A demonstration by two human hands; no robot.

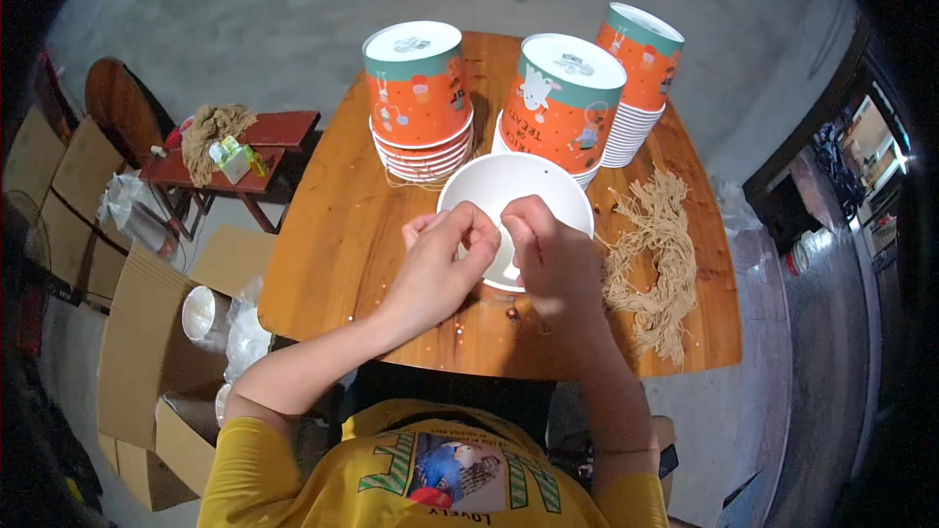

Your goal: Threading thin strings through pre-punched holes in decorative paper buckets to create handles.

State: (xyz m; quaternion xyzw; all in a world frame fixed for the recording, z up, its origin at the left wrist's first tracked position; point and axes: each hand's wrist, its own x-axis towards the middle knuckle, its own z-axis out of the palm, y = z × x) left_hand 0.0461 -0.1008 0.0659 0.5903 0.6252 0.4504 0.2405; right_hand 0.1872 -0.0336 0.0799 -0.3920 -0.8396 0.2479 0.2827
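Observation:
Over a white-lined paper bucket (pixel 509 176) near the table's front, my left hand (pixel 435 254) and my right hand (pixel 555 264) are close together. Thumb and fingers are pinched on both; whatever they hold is too small to make out. The bucket's mouth faces up, and the hands cover part of its near side. To the right of my right hand lies a loose bundle of tan twine (pixel 650 269). Behind the bucket stand upside-down stacks of orange and green printed buckets: a left stack (pixel 419 93), a middle stack (pixel 565 103) and a right stack (pixel 641 64).
The wooden table (pixel 328 235) has rounded edges. At the left, a cardboard box (pixel 147 332) holds white buckets (pixel 203 318) and plastic wrap. Beyond it, a red bench (pixel 284 127) carries more tan twine (pixel 210 142) and a green-and-white packet (pixel 233 158). A doorway opens at far right.

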